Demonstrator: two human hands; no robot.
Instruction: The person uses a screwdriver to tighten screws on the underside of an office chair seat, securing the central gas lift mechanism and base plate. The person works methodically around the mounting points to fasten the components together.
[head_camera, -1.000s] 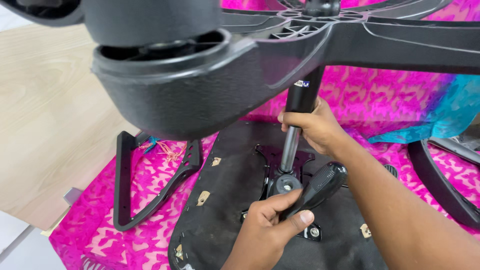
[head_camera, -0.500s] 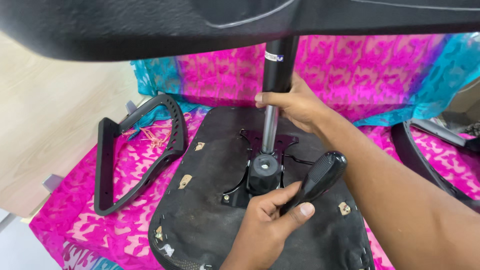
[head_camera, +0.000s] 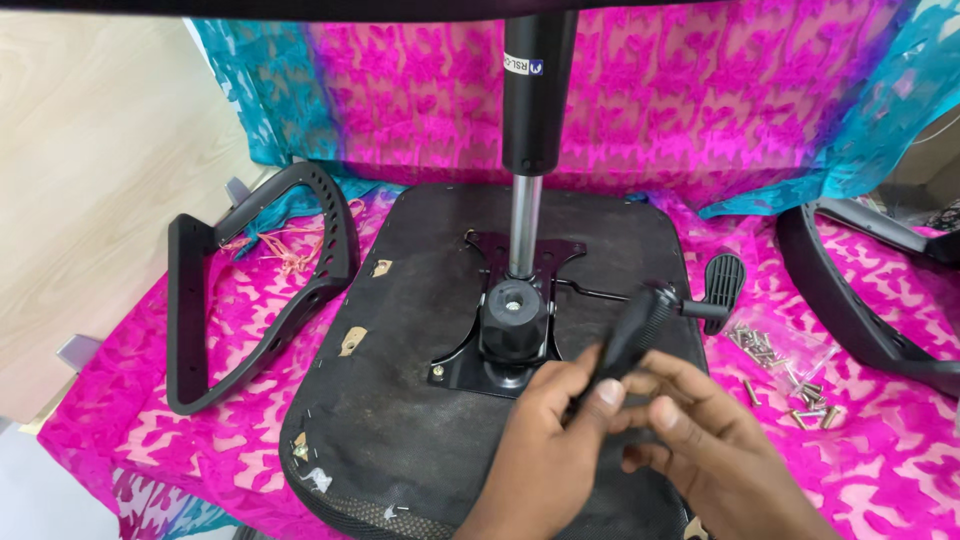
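Head view: gas cylinder (head_camera: 530, 130) is seated in plate (head_camera: 510, 310) on seat (head_camera: 420, 400); lever (head_camera: 630, 335) is grasped by left hand (head_camera: 545, 450) and right hand (head_camera: 700, 450) fingers; screws (head_camera: 775, 365) and armrest (head_camera: 260, 290) lie unfitted beside seat.

Label (head_camera: 524, 65): one small rectangular sticker on the black gas-lift cylinder (head_camera: 537, 90), near the top of the view; white with dark print and a small blue patch at its right end.

Package: one clear plastic bag (head_camera: 785, 350), crumpled, holding loose screws, on the pink cloth at right.
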